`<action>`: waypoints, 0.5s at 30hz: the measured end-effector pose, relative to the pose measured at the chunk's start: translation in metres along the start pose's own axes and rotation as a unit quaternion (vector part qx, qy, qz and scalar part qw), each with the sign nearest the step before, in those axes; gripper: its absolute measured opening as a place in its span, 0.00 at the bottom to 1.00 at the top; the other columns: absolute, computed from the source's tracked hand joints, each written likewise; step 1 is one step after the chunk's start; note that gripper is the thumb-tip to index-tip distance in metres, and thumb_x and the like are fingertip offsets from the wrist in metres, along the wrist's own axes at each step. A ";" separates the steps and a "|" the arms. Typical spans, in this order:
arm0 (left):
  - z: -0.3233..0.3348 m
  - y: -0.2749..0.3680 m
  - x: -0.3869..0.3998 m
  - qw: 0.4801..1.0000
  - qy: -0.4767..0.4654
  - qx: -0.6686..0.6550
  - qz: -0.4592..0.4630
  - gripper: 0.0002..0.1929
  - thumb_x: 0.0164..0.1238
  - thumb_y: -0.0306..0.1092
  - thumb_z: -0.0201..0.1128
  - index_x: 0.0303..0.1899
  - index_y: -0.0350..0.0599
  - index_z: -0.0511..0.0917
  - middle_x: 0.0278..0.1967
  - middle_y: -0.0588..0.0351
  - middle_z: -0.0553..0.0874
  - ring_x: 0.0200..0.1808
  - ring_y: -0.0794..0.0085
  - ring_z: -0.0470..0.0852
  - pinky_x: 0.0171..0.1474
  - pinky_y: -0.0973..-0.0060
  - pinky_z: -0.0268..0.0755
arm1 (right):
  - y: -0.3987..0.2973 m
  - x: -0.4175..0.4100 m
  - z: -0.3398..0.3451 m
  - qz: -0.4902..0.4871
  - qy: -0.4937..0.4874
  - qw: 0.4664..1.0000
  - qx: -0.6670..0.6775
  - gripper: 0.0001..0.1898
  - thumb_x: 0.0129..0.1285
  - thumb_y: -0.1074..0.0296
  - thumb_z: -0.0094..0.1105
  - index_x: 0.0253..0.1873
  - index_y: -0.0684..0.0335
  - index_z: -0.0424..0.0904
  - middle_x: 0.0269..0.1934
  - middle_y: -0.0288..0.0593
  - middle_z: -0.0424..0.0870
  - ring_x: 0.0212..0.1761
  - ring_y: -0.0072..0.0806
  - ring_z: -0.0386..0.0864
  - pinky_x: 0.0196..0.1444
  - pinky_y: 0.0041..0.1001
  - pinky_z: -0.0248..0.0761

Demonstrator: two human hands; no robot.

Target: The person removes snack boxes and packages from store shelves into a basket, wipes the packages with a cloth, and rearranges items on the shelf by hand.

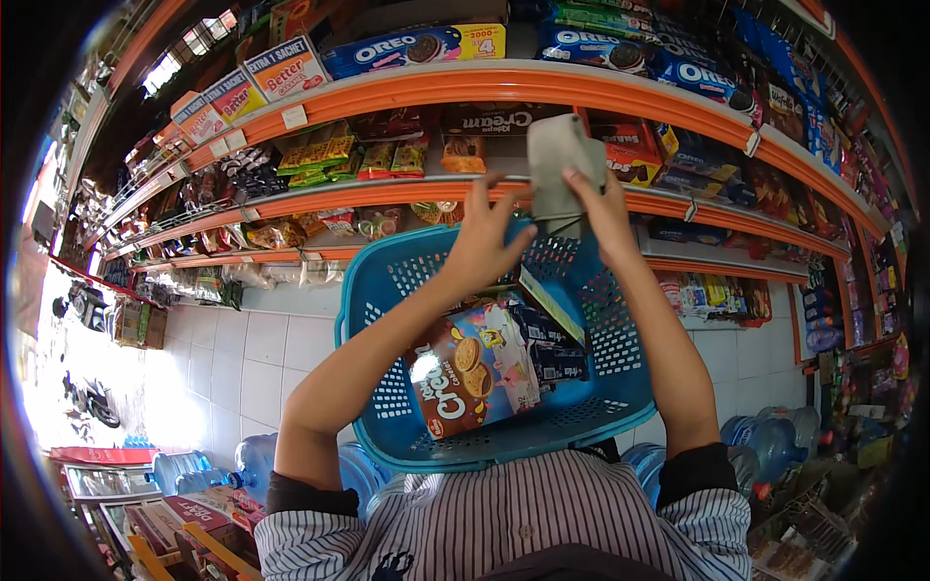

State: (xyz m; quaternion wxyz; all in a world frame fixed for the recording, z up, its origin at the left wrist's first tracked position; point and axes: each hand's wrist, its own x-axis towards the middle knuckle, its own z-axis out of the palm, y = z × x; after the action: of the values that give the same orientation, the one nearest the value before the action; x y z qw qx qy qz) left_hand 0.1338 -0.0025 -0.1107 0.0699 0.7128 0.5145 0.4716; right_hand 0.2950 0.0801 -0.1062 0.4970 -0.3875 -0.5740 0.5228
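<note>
My right hand [605, 210] grips a pale grey folded cloth [558, 156], lifted in front of the shelves. My left hand [485, 243] is just left of the cloth, fingers spread and holding nothing. Below both hands is a blue perforated plastic basket [392, 452], close against my striped shirt. A brown and blue box of cream biscuits [472, 370] lies inside it. Beside that box are dark blue packets [556, 352] and a thin, light-edged box [548, 301] that leans at a slant. My forearms cover parts of the basket's sides.
Shelves with orange edges [523, 86] cross ahead, stocked with biscuit boxes and snack packets. Oreo boxes [418, 49] stand on the upper shelf. Large blue water bottles [254, 465] are behind the basket on the left, and more bottles [770, 447] stand at right on the tiled floor [269, 345].
</note>
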 end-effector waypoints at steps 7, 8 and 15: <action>0.055 -0.017 -0.051 0.897 -0.401 0.084 0.163 0.19 0.54 0.34 0.59 0.50 0.48 0.72 0.45 0.50 0.75 0.52 0.61 0.71 0.62 0.55 0.52 | 0.011 0.006 -0.026 0.084 0.000 0.995 0.059 0.23 0.55 0.60 0.61 0.53 0.66 0.69 0.44 0.42 0.77 0.46 0.28 0.74 0.47 0.25 0.66; 0.063 -0.023 -0.061 0.897 -0.400 0.087 0.165 0.19 0.54 0.34 0.59 0.50 0.48 0.72 0.45 0.50 0.75 0.52 0.61 0.71 0.62 0.55 0.52 | 0.009 0.003 -0.024 0.087 -0.006 0.996 0.020 0.25 0.54 0.59 0.62 0.54 0.66 0.68 0.45 0.43 0.76 0.47 0.28 0.74 0.48 0.26 0.65; 0.066 -0.004 -0.038 0.859 -0.498 0.107 0.045 0.21 0.57 0.47 0.57 0.47 0.43 0.75 0.37 0.49 0.80 0.43 0.57 0.78 0.49 0.60 0.65 | 0.008 -0.001 -0.042 0.096 0.012 0.995 -0.038 0.33 0.52 0.58 0.62 0.59 0.69 0.61 0.51 0.49 0.72 0.51 0.31 0.72 0.51 0.26 0.63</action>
State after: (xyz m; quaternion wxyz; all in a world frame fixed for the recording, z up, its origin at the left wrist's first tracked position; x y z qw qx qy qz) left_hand 0.1792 -0.0061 -0.1715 0.2191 0.8781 0.4253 -0.0017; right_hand 0.3357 0.0890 -0.1161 0.4367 -0.4655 -0.5475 0.5411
